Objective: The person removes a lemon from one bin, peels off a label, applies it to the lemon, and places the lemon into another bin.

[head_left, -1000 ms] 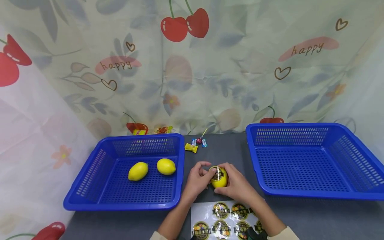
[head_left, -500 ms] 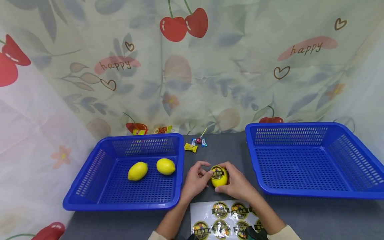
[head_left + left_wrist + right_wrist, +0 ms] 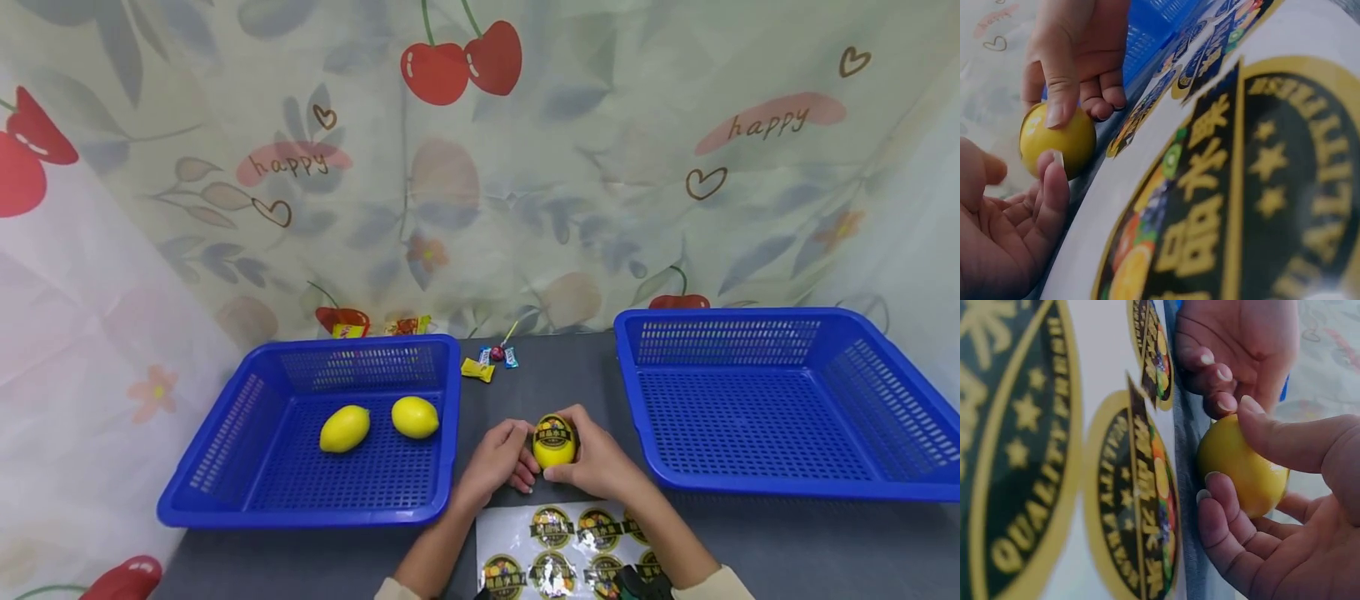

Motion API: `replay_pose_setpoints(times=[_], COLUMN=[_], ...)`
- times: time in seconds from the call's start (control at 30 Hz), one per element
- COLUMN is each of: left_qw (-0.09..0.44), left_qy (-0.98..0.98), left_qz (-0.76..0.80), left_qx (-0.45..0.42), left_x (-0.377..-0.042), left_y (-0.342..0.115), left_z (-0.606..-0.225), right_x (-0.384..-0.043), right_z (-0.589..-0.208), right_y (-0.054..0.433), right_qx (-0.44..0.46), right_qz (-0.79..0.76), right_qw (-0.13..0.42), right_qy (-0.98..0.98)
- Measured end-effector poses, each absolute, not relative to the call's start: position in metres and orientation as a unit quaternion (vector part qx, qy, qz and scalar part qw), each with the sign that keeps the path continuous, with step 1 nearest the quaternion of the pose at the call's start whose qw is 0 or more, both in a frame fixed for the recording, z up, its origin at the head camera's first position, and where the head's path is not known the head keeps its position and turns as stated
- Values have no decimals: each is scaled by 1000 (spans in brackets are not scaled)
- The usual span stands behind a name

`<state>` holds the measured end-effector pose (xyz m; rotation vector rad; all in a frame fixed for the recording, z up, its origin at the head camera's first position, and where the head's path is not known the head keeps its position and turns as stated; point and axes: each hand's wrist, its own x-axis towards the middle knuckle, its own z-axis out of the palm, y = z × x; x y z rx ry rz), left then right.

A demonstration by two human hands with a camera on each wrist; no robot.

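Note:
A yellow lemon (image 3: 555, 460) with a round black-and-gold fruit sticker (image 3: 553, 432) on its top side is between the two hands, over the dark table. My right hand (image 3: 598, 454) grips it from the right, thumb on the near side and fingers round the far side. Beside its left side is my left hand (image 3: 495, 460), fingers loosely bent and fingertips right at the fruit's surface. In the left wrist view, a left fingertip overlaps the lemon (image 3: 1075, 140). The right wrist view shows the right thumb and fingers around the lemon (image 3: 1254, 469); its sticker is hidden there.
A white sheet of round stickers (image 3: 497, 531) lies in front of the hands. At left, a blue basket (image 3: 315, 518) holds two lemons (image 3: 346, 428). Another blue basket (image 3: 787, 483) stands at right. Behind the hands lie small wrapped candies (image 3: 477, 370) and a lollipop (image 3: 498, 352).
The left thumb has come off the sticker and the left fingers have drawn in lower at the lemon's left side. The lemon has shifted slightly right in the right hand.

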<state>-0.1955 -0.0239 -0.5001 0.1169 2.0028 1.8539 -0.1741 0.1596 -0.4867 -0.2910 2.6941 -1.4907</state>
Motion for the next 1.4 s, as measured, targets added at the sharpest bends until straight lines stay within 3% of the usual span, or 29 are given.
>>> replay_pose_setpoints(times=[0.27, 0.6, 1.03, 1.4], left_qw=[245, 244, 230, 242], left_qy=[694, 699, 702, 701], left_qz=[674, 670, 672, 669], left_qx=[65, 59, 58, 48], left_x=[-191, -191, -191, -191], left_y=[-21, -23, -17, -19], left_z=[-505, -506, -507, -506], right_x=[-174, -174, -173, -177], right_z=[-485, -482, -467, -418], right_y=[163, 166, 149, 149], right_qx=[-96, -90, -93, -112], right_qz=[-474, -496, -321, -280], right_qw=[29, 50, -10, -16], right_qy=[875, 862, 942, 953])
